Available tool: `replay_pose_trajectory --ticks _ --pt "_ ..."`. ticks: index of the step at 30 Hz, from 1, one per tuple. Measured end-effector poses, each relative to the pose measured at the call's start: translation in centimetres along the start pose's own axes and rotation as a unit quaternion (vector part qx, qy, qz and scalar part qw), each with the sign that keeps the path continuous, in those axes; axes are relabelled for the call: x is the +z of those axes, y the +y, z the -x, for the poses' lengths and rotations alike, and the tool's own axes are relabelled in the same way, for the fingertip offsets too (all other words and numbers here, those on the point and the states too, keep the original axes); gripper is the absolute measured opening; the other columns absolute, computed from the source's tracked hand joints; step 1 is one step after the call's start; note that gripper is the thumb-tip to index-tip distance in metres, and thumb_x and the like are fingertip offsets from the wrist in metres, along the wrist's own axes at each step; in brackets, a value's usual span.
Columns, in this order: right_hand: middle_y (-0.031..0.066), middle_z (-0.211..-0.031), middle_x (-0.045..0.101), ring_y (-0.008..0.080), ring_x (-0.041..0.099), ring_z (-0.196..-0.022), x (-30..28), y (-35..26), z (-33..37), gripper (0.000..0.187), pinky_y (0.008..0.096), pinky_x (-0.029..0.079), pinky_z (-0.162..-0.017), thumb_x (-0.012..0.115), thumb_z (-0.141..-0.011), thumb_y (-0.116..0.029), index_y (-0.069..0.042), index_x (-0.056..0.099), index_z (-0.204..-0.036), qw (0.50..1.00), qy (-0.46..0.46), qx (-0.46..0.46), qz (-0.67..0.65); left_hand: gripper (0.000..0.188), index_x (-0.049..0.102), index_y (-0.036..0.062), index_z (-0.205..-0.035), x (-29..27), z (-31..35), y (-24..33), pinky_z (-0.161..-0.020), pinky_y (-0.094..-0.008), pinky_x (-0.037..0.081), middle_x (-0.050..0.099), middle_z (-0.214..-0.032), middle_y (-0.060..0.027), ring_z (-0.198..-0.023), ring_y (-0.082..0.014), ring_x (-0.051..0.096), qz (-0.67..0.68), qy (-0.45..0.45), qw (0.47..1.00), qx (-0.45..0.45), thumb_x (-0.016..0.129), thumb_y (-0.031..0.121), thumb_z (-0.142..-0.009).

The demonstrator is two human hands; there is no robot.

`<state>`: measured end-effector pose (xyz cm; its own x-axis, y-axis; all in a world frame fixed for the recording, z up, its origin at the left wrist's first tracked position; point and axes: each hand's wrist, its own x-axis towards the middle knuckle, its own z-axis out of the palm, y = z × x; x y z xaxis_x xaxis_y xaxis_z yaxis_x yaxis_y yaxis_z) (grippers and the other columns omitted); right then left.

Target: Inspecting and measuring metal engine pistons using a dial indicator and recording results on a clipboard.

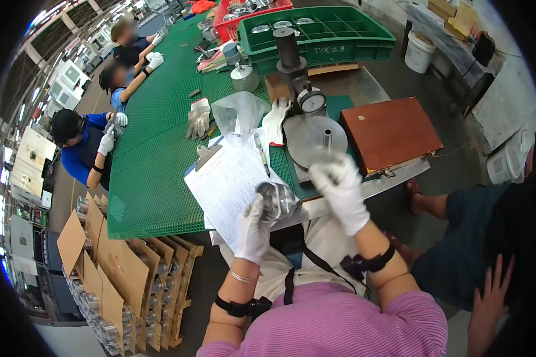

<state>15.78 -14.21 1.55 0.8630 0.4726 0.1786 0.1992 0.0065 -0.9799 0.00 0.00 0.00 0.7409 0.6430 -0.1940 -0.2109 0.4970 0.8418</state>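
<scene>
We look down on a long workbench (155, 172) covered in green mesh matting, in a factory hall with machines along the far left. Three co-workers sit or stand along the bench's left side, gloved hands on or over its edge. Below that edge we see a wooden pallet (187, 271) stacked with shiny metal parts between cardboard sheets (122, 265). At our right is another person's bare hand (493, 288).

Ahead of us stands a dial gauge (311, 101) on a dark column, over a round metal plate (304, 140) with a short upright pin (327, 138). A reddish-brown case (393, 134) closes off the plate's right side; behind the column sits a green divided crate (321, 52). To the left, a clear plastic bag (235, 113) stands by the top of the written sheets (226, 172), with a pen (261, 154) lying across them.

Our left hand (253, 229) grips a machined metal part (278, 201) above the sheets' lower right corner, near the bench's front edge. Our right hand (341, 189), blurred, hovers at the plate's front rim, fingers bent; we cannot tell whether they hold anything.
</scene>
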Motion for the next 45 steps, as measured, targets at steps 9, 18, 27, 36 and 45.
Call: replay_pose_trajectory --ticks 9,18,27,36,45 --pt "0.0152 -0.088 0.065 0.0351 0.063 -0.081 -2.6 -1.6 -8.2 0.028 0.0457 0.051 -0.073 0.059 -0.090 -0.038 -0.012 0.066 -0.098 0.825 -0.008 -0.158 0.543 0.032 0.060 -0.0024 -0.121 4.2 -7.3 0.3 -0.095 -0.0288 0.046 0.065 -0.111 -0.0081 -0.102 -0.0134 0.061 -0.093 -0.038 0.991 0.084 0.053 0.022 -0.101" --pt "0.0019 -0.072 0.060 0.0063 0.053 -0.063 -4.9 -2.8 -3.7 0.038 0.0239 0.045 -0.059 0.057 -0.098 -0.035 -0.001 0.063 -0.083 0.991 0.004 0.100 -0.089 0.037 0.058 -0.0009 -0.128 7.6 -8.7 -1.0 -0.096 -0.0263 0.043 0.063 -0.121 -0.0062 -0.108 -0.0122 0.058 -0.085 -0.091 0.991 0.055 0.056 0.023 -0.099" --pt "-0.0029 -0.067 0.059 0.0024 0.047 -0.057 -4.0 -1.0 -2.9 0.035 0.0187 0.038 -0.054 0.052 -0.101 -0.036 -0.007 0.065 -0.086 0.975 0.050 0.140 -0.165 0.041 0.063 -0.0071 -0.116 11.6 -9.4 -0.1 -0.080 -0.0248 0.046 0.066 -0.099 -0.0065 -0.087 -0.0109 0.057 -0.234 -0.025 0.971 0.029 0.058 0.030 -0.098" --pt "-0.0032 -0.074 0.058 0.0027 0.047 -0.062 -3.9 2.3 -3.7 0.030 0.0183 0.039 -0.057 0.048 -0.104 -0.029 -0.004 0.064 -0.105 0.972 0.069 0.134 -0.182 0.038 0.068 -0.0030 -0.105 11.9 -11.5 -1.6 -0.072 -0.0235 0.043 0.065 -0.094 -0.0030 -0.081 -0.0088 0.053 -0.287 -0.016 0.958 0.003 0.058 0.032 -0.097" --pt "-0.0028 -0.071 0.060 0.0032 0.047 -0.060 -3.5 2.6 -4.2 0.031 0.0210 0.039 -0.055 0.054 -0.101 -0.030 -0.002 0.065 -0.107 0.978 0.080 0.114 -0.152 0.042 0.062 -0.0064 -0.108 10.5 -11.8 -1.6 -0.076 -0.0355 0.047 0.066 -0.090 -0.0186 -0.078 -0.0270 0.060 -0.473 0.010 0.871 0.133 0.050 0.033 -0.100"
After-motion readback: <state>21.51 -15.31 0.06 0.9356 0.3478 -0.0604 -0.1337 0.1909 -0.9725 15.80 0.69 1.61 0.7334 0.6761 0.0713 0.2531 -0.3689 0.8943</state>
